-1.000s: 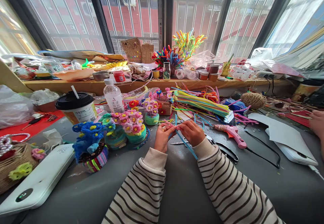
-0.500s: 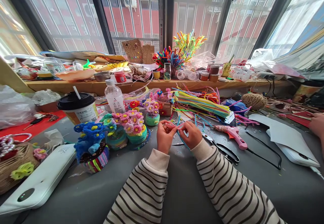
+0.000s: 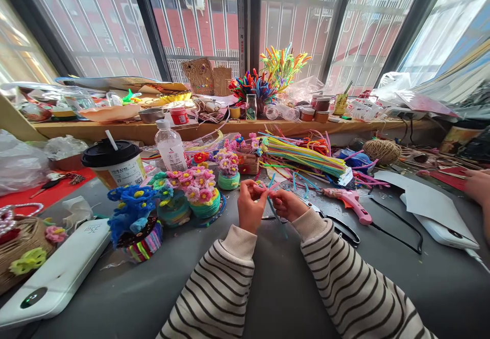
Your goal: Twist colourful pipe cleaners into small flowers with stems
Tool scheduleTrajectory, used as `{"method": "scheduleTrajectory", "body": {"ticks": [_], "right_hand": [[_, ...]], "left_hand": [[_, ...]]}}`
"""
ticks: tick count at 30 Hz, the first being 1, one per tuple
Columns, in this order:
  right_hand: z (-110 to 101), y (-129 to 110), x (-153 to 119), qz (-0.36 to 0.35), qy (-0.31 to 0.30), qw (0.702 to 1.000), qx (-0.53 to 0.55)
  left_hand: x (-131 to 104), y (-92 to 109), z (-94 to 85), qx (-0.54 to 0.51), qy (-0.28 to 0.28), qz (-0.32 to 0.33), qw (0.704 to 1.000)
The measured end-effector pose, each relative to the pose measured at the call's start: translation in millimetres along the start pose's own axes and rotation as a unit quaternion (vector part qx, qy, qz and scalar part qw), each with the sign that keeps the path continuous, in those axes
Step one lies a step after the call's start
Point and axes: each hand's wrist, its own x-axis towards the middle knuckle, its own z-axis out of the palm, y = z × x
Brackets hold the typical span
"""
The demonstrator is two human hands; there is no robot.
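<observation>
Over the middle of the grey table, my left hand (image 3: 251,207) is closed in a pinch on a pink pipe cleaner (image 3: 262,189). Close beside it, my right hand (image 3: 288,205) has its fingers curled and pinches a light-blue pipe cleaner (image 3: 273,206) where it crosses the pink one. The blue one slants from above the fingertips down toward the table; the exact join is hidden by the fingers. Black-handled scissors (image 3: 346,231) lie beyond my right wrist, partly covered by the sleeve. Short blue pipe cleaner pieces (image 3: 306,190) rest behind my right hand.
Pipe-cleaner flower pots (image 3: 206,203) and a blue one (image 3: 143,247) stand left, near a lidded cup (image 3: 122,173) and bottle (image 3: 170,147). A pink glue gun (image 3: 354,203) with black cord lies right. Behind is a pipe cleaner bundle (image 3: 306,158). Another person's hand (image 3: 478,186) is far right.
My right hand has turned and its fingers have curled in more. The blue pipe cleaner now hangs more visibly between the hands. My left hand keeps its pinch.
</observation>
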Motion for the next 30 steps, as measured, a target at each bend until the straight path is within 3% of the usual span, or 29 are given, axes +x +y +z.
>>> {"method": "scheduleTrajectory", "body": {"ticks": [2,3,6,9,13,17,21,27,30], "right_hand": [[-5.6,0.3,-1.8,-0.104,0.048,0.987,-0.111],[-8.4,0.7,-2.9,-0.171,0.085,0.964,-0.186],[-13.8,2.0,-6.2,-0.351,0.167,0.828,-0.404],[-13.5,3.0,-7.6,-0.432,0.168,0.712,-0.528],[-10.2,3.8,-6.3,-0.477,0.162,0.631,-0.59],[-8.4,4.2,-6.1,-0.496,0.168,0.586,-0.618],[-4.3,5.1,-6.5,-0.505,0.173,0.566,-0.628],[1.1,7.5,-6.4,-0.493,0.191,0.558,-0.64],[1.1,8.6,-7.0,-0.462,0.201,0.577,-0.643]], "left_hand": [[4.6,-1.9,-2.4,-0.049,0.004,-0.03,0.998],[6.8,-2.9,-3.6,-0.067,0.003,-0.044,0.997],[10.8,-5.4,-6.0,-0.082,-0.005,-0.068,0.994],[10.7,-5.8,-5.8,-0.082,-0.01,-0.088,0.993],[8.6,-6.1,-4.8,-0.087,-0.018,-0.098,0.991],[8.1,-8.9,-5.1,-0.072,-0.02,-0.094,0.993],[8.6,-11.9,-6.2,-0.029,-0.01,-0.075,0.997],[7.7,-11.9,-6.9,0.027,-0.003,-0.056,0.998],[6.9,-10.3,-6.4,0.053,0.006,-0.042,0.998]]}}
